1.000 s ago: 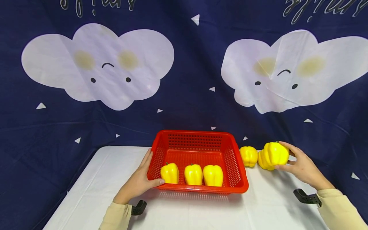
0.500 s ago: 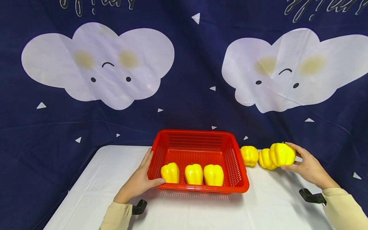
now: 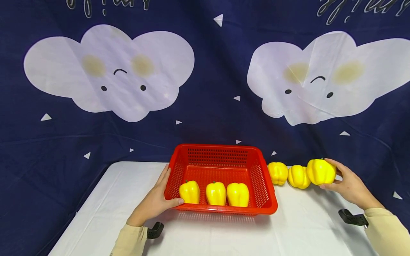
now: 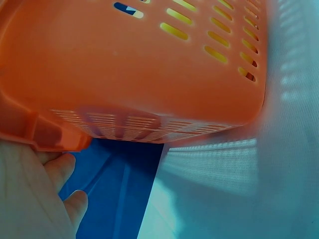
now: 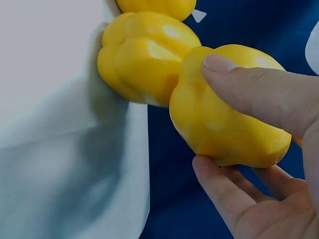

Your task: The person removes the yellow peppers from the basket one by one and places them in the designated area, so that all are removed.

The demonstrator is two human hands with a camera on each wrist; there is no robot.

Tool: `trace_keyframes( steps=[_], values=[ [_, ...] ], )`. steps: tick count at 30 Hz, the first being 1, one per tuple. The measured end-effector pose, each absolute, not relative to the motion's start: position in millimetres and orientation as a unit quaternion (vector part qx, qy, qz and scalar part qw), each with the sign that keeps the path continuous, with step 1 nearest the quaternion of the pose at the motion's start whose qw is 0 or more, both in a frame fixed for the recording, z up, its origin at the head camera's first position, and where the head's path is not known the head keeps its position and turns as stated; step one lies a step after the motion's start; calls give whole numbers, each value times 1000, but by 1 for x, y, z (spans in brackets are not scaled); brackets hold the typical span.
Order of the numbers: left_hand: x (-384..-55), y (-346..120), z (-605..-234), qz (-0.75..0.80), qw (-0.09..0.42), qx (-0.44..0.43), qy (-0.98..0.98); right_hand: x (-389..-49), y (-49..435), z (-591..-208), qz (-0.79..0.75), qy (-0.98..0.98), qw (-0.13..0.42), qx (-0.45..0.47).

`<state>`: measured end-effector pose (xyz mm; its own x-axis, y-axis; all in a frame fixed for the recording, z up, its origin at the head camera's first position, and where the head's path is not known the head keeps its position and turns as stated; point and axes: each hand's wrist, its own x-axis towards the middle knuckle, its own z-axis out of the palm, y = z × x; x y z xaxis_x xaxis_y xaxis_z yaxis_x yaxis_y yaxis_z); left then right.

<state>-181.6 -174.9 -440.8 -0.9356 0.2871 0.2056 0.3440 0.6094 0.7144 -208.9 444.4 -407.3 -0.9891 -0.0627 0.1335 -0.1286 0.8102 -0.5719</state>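
Observation:
My right hand [image 3: 353, 186] holds a yellow bell pepper [image 3: 321, 172] at the right, thumb on one side and fingers on the other. In the right wrist view the held pepper [image 5: 224, 114] overlaps a second yellow bell pepper [image 5: 144, 57]; whether they touch cannot be told. A third pepper [image 3: 277, 173] sits beside the basket's right wall. My left hand [image 3: 154, 203] grips the red plastic basket [image 3: 221, 209] at its front left corner, thumb over the rim and fingers along the left side. Inside, along the front, stand three yellow bell peppers [image 3: 215, 194].
A white cloth covers the table [image 3: 205, 234]. Behind it hangs a dark blue curtain [image 3: 221, 117] with printed clouds, close to the table's back edge. The basket has slotted walls [image 4: 209, 45].
My right hand has moved right with the held pepper, away from the basket, uncovering more of the pepper behind it. The left hand and basket stay in place.

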Motion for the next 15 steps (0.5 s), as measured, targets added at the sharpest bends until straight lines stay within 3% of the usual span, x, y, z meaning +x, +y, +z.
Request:
trace_keyframes(
  steps=[15],
  values=[
    [-182,-176,-442,-409,42,-183,-893,-212,461,-417,308,-950,48,25]
  ],
)
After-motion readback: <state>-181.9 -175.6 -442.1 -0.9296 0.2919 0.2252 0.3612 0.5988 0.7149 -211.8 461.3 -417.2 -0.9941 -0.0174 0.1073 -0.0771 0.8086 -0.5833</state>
